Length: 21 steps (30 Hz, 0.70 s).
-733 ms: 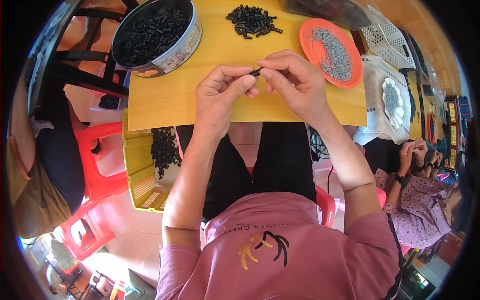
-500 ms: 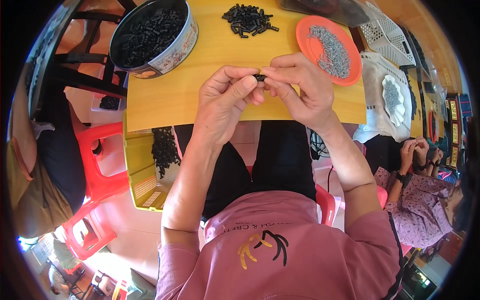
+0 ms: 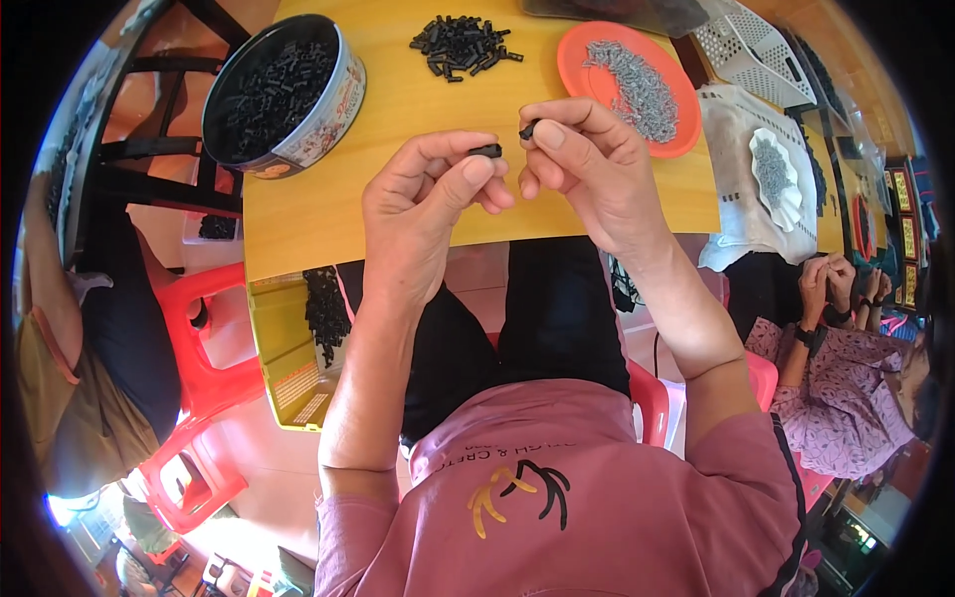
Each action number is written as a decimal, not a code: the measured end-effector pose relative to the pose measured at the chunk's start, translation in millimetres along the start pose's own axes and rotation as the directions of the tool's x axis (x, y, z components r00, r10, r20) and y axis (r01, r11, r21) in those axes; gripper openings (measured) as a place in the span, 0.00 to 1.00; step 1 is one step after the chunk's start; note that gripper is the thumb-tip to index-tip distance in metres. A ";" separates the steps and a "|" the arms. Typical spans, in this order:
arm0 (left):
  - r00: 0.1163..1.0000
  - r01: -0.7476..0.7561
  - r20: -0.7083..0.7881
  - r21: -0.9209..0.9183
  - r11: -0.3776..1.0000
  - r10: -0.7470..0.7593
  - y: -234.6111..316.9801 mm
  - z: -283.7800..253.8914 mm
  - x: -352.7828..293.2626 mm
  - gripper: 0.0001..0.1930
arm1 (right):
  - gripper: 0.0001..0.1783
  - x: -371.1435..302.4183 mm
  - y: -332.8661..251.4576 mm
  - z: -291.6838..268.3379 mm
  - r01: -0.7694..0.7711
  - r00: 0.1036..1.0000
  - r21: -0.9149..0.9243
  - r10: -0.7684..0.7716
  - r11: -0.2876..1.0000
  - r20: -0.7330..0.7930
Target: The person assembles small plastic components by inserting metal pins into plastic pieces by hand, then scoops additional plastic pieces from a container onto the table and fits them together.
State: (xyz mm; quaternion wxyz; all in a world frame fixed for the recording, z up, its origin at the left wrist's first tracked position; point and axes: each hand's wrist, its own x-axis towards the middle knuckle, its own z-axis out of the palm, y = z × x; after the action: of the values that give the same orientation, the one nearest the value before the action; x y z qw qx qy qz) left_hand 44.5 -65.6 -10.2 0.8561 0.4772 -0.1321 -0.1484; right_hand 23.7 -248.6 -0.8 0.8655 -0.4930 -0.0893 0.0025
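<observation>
Between thumb and index finger, my left hand [image 3: 428, 194] pinches a small black cylindrical plastic piece [image 3: 485, 151]. A short way to the right, my right hand [image 3: 594, 169] pinches another small dark piece [image 3: 530, 128], mostly covered by the fingers. The two pieces are apart, above the near part of the yellow table [image 3: 398, 109]. Beyond the hands lies a heap of loose black pieces [image 3: 461, 47]. A red plate [image 3: 574, 62] at the far right carries a pile of small silvery metal parts [image 3: 637, 95].
A round tin [image 3: 338, 109] full of black pieces stands at the far left. White perforated baskets [image 3: 753, 55] and a scalloped white dish [image 3: 768, 179] are on the right. Below the table's edge sits a yellow crate [image 3: 279, 343]. Other people sit at both sides.
My hands have moved apart, so a gap now separates the two black pieces that were together. My right hand has risen slightly, and the tabletop appears shifted left in view.
</observation>
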 end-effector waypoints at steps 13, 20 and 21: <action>1.000 -0.023 0.014 -0.243 0.970 0.027 -9.1 16.8 1.6 0.11 | 0.13 -3.5 -4.2 8.3 -0.110 0.994 0.246 0.109 0.963 0.017; 0.999 -0.025 0.037 -0.307 0.951 0.038 -14.8 19.2 3.4 0.10 | 0.10 -6.1 -5.7 9.7 0.100 0.995 -0.157 -0.104 0.982 -0.014; 0.999 -0.018 0.022 -0.301 0.953 0.025 -15.3 19.5 3.3 0.10 | 0.09 -6.2 -6.9 10.3 0.153 0.987 -0.279 -0.161 0.948 -0.007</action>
State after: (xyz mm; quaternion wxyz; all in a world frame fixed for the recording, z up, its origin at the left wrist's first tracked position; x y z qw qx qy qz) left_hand 38.4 -89.7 -13.1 0.9185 0.3380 -0.1239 -0.1635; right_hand 15.5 -244.0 9.3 0.7866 -0.6006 -0.1146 -0.0861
